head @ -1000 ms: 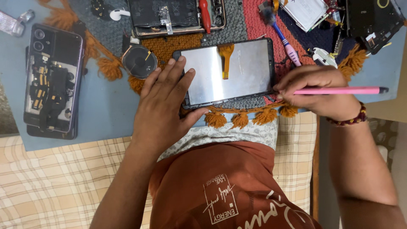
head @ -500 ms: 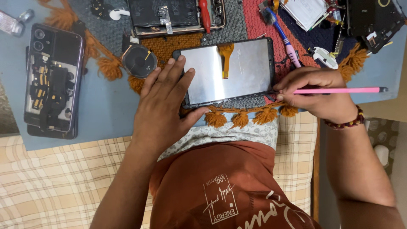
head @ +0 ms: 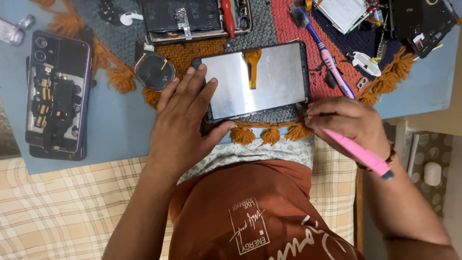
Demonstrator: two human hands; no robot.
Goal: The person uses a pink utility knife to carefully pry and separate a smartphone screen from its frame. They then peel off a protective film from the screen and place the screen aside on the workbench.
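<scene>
On the woven mat (head: 288,29), left hand (head: 180,127) presses flat, fingers spread, on the display panel (head: 260,79); right hand (head: 349,123) grips a pink tool (head: 358,154) at its corner; excess leverage could crack the panel.

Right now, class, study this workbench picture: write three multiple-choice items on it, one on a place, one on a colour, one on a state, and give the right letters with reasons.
1. Where does the left hand rest?
A. on the screen panel's left end
B. on the toothbrush
C. on the opened phone at far left

2. What colour is the tool in the right hand?
A. green
B. pink
C. black

3. How does the screen panel lie?
A. standing upright
B. folded in two
C. flat, shiny back up

Answers:
1 A, its fingers lie over the panel's left edge.
2 B, the handle shows pink.
3 C, an orange ribbon cable lies on its back.
</scene>
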